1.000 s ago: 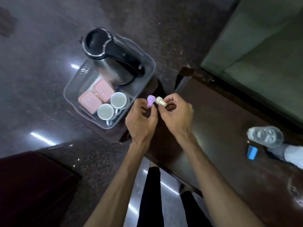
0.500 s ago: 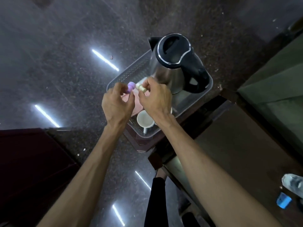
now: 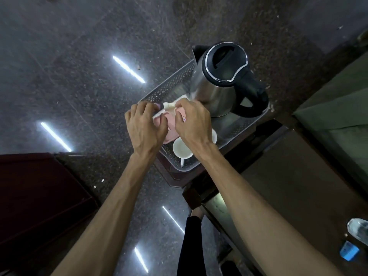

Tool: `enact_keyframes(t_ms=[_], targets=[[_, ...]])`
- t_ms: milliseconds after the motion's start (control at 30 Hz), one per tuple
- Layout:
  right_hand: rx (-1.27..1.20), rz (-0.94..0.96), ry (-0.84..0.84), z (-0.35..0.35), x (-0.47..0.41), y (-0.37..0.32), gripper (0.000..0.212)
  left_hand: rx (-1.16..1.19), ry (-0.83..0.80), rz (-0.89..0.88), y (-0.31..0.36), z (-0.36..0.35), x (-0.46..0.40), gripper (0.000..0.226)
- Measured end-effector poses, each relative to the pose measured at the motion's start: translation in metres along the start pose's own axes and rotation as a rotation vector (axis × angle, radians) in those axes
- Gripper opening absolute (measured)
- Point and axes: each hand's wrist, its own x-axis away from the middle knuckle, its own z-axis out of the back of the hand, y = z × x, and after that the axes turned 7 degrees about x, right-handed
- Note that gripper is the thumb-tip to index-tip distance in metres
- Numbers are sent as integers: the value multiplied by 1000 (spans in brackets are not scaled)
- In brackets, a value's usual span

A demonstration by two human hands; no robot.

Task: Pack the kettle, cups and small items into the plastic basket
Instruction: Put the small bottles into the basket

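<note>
Your two hands are over the basket point(image 3: 171, 84), which sits on a small dark stand point(image 3: 173, 176) above the speckled floor point(image 3: 79, 56). Your left hand point(image 3: 146, 126) has its fingers curled down and pinched around a purple piece point(image 3: 158, 105); only a sliver of it shows past the fingertips, so you cannot make out its shape. Your right hand point(image 3: 192, 122) is likewise closed, thumb and forefinger clamped on a cream piece point(image 3: 168, 105) that pokes out toward the left hand. The two pieces are just beside each other; whether they touch is hard to tell.

Under your hands lie pink packets point(image 3: 170, 124), mostly covered by your knuckles, so their number cannot be read. A white edge point(image 3: 180, 99) shows behind them, too hidden to name. One cup point(image 3: 181, 149) is plain to see at the near end of the basket, its handle pointing toward you. A second cup point(image 3: 214, 135) is almost wholly behind your right wrist, with just a strip of rim showing.

The kettle point(image 3: 219, 84) stands upright at the far end of the basket, lid shut, handle to the right.

At the lower right, on the table point(image 3: 288, 186), a clear bottle point(image 3: 358, 231) is cut off by the frame edge, with a blue cap point(image 3: 349, 252) beside it. A dark red block point(image 3: 35, 196) fills the lower left, also cut off.
</note>
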Motion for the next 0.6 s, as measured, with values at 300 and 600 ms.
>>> enact_keyframes(t_ms=[300, 600], targets=[[-92, -192, 142, 50, 76, 72, 6, 285, -41, -95, 99, -34, 63, 5], [-55, -444, 242, 111, 183, 178, 11, 369, -367, -201, 200, -85, 156, 6]])
